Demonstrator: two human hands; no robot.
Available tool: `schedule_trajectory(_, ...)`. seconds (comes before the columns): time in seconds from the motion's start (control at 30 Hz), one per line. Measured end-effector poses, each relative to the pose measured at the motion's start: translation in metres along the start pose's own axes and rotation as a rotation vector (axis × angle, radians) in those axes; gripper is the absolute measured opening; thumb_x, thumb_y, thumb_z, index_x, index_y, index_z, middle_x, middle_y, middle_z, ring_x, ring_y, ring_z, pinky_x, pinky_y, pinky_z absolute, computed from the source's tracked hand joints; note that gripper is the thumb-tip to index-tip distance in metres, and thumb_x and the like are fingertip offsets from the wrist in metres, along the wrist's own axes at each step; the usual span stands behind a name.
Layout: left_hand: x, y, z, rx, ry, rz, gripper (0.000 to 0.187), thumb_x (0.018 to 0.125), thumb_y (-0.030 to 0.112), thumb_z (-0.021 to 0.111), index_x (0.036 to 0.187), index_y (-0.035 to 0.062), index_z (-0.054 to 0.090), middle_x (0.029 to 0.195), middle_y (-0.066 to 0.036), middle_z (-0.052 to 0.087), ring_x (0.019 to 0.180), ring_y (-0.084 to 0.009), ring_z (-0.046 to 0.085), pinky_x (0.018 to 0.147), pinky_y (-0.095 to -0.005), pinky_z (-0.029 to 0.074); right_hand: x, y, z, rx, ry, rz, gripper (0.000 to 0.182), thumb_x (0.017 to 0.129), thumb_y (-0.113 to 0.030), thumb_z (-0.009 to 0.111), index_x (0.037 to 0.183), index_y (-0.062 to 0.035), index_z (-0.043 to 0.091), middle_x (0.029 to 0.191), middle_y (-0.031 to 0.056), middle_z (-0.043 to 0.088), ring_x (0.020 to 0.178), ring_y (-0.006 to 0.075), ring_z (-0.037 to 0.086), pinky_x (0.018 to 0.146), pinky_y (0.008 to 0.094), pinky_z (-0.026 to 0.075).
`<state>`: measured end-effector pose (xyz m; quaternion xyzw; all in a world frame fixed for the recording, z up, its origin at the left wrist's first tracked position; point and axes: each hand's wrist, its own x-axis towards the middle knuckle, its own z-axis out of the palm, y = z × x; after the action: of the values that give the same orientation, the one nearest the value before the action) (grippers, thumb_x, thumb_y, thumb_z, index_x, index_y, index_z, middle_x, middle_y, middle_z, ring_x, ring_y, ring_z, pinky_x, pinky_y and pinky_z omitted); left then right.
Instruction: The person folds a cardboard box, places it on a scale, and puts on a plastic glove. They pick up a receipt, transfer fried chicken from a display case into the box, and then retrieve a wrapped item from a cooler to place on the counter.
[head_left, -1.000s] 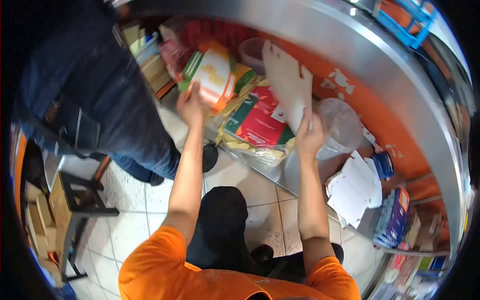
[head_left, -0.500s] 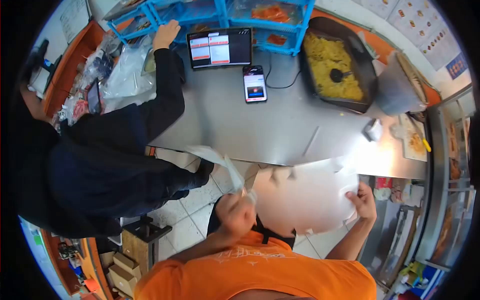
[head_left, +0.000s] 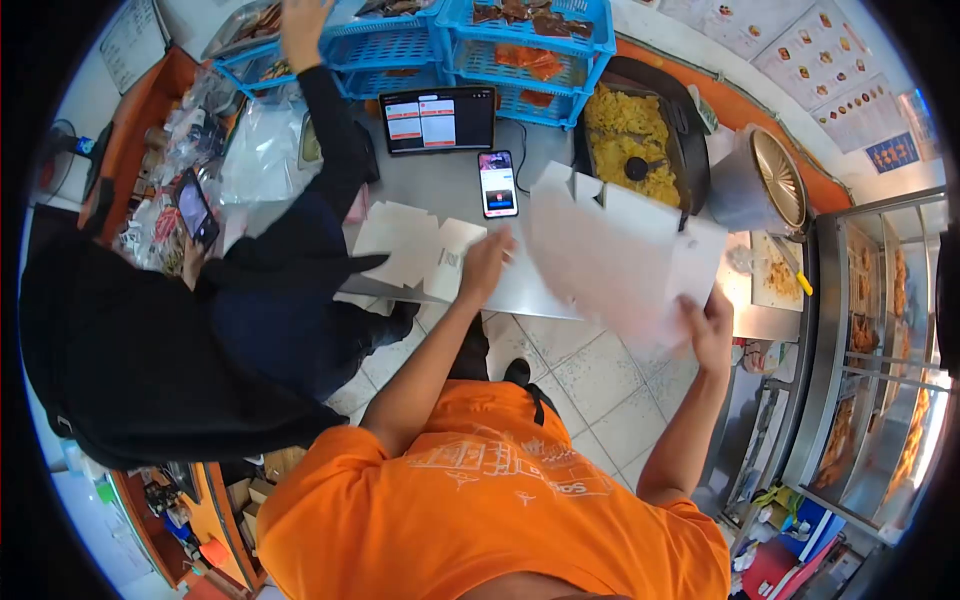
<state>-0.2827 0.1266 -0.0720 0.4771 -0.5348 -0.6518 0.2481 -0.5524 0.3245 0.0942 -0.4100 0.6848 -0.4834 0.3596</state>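
Note:
My right hand (head_left: 708,328) grips the lower right edge of a white flat cardboard box blank (head_left: 610,255), thumb on its near face. The blank is raised and tilted over the counter's front edge, with slots and flaps along its top. A second flat cardboard blank (head_left: 395,245) lies at the counter's front left. Beside that blank's right end is my left hand (head_left: 487,268), slightly blurred, its fingers loosely extended and nothing visible in them. A phone (head_left: 497,185) with a lit screen lies just beyond my left hand.
A co-worker in black (head_left: 170,350) stands at left, one hand (head_left: 303,35) at the blue racks (head_left: 525,65), a phone (head_left: 195,210) in the other. A tablet (head_left: 437,120), a black pan of yellow food (head_left: 630,130), a metal pot (head_left: 755,180) and a knife (head_left: 795,265) are on the counter.
The held blank has risen and moved forward over the counter. The second blank, previously in my left hand, now rests on the counter. The co-worker's arm reaches farther up.

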Motion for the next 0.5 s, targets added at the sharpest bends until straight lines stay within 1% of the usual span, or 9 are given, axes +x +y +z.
schedule_trajectory(0.07,-0.046,0.049,0.004,-0.63,-0.419,-0.084,0.072,0.1,0.062,0.034,0.129,0.0005,0.056,0.119,-0.012,0.066,0.097,-0.0253,0.067,0.09,-0.0394,0.051,-0.006,-0.039,0.041,-0.261,-0.112,-0.228,0.03,0.079,0.008,0.058,0.101,-0.0054,0.073,0.101,0.0083,0.072,0.087,0.0193,0.062,0.078,0.029,0.049)
schedule_trajectory(0.1,-0.058,0.066,0.0,-1.013,-0.558,-0.191,0.056,0.103,0.047,0.041,0.136,0.0021,0.049,0.127,-0.01,0.062,0.106,-0.0231,0.064,0.095,-0.0388,0.05,-0.004,-0.045,0.059,-0.457,-0.158,-0.432,0.03,0.076,0.007,0.061,0.099,-0.0079,0.074,0.1,0.0085,0.072,0.087,0.0217,0.062,0.079,0.0314,0.048)
schedule_trajectory(0.13,-0.059,0.077,-0.004,-1.016,-0.561,-0.201,0.056,0.103,0.047,0.041,0.136,0.0021,0.049,0.127,-0.01,0.062,0.106,-0.0231,0.064,0.095,-0.0388,0.05,0.001,-0.05,0.072,-0.654,-0.202,-0.644,0.031,0.074,0.006,0.063,0.097,-0.0104,0.076,0.1,0.0086,0.071,0.087,0.0242,0.062,0.08,0.0338,0.048)
schedule_trajectory(0.23,-0.048,0.104,-0.013,-0.923,-0.286,-0.181,0.032,0.094,0.013,0.065,0.125,0.0077,0.055,0.117,-0.003,0.064,0.107,-0.0148,0.063,0.091,-0.0328,0.052,0.008,-0.037,0.104,-0.737,-0.046,-0.706,0.023,0.078,-0.002,0.065,0.097,-0.0097,0.076,0.102,0.007,0.072,0.091,0.0283,0.062,0.084,0.0394,0.048)
schedule_trajectory(0.33,-0.043,0.103,-0.022,-1.059,-0.265,-0.042,0.034,0.092,0.008,0.066,0.124,0.0079,0.055,0.117,-0.003,0.064,0.105,-0.0144,0.063,0.092,-0.0315,0.052,0.021,-0.014,0.128,-0.411,0.007,-0.629,0.018,0.084,-0.012,0.063,0.097,-0.0052,0.075,0.104,0.009,0.072,0.093,0.0289,0.063,0.084,0.0395,0.048)
schedule_trajectory(0.37,-0.042,0.103,-0.029,-1.113,-0.231,0.01,0.039,0.09,0.005,0.068,0.126,0.0081,0.054,0.117,-0.003,0.064,0.105,-0.0143,0.063,0.093,-0.0314,0.051,0.026,-0.001,0.135,-0.134,-0.049,-0.432,0.025,0.091,-0.022,0.061,0.095,-0.0004,0.073,0.104,0.0135,0.072,0.096,0.0285,0.063,0.085,0.0393,0.048)
schedule_trajectory(0.4,-0.044,0.104,-0.04,-1.085,-0.078,0.092,0.039,0.092,0.007,0.067,0.128,0.0075,0.054,0.117,-0.004,0.064,0.105,-0.0147,0.063,0.093,-0.0323,0.051,0.035,0.011,0.143,0.168,-0.06,-0.34,0.031,0.094,-0.027,0.06,0.095,0.0021,0.071,0.104,0.0178,0.071,0.097,0.0279,0.063,0.087,0.0385,0.048)
schedule_trajectory(0.47,-0.043,0.111,-0.077,-0.926,0.246,0.274,0.038,0.095,0.015,0.065,0.129,0.0063,0.052,0.116,-0.006,0.065,0.105,-0.016,0.063,0.092,-0.0321,0.051,0.07,0.056,0.171,0.224,0.093,-0.328,0.038,0.092,-0.032,0.064,0.109,0.0018,0.066,0.11,0.0178,0.068,0.1,0.0275,0.062,0.088,0.0387,0.047)
schedule_trajectory(0.5,-0.048,0.129,-0.094,-0.833,0.402,0.377,0.036,0.094,0.015,0.066,0.126,0.0057,0.053,0.114,-0.008,0.065,0.101,-0.0158,0.064,0.089,-0.0308,0.053,0.093,0.074,0.197,0.048,0.213,-0.256,0.049,0.087,-0.034,0.069,0.12,0.0006,0.058,0.113,0.0189,0.065,0.103,0.0295,0.06,0.09,0.0398,0.046)
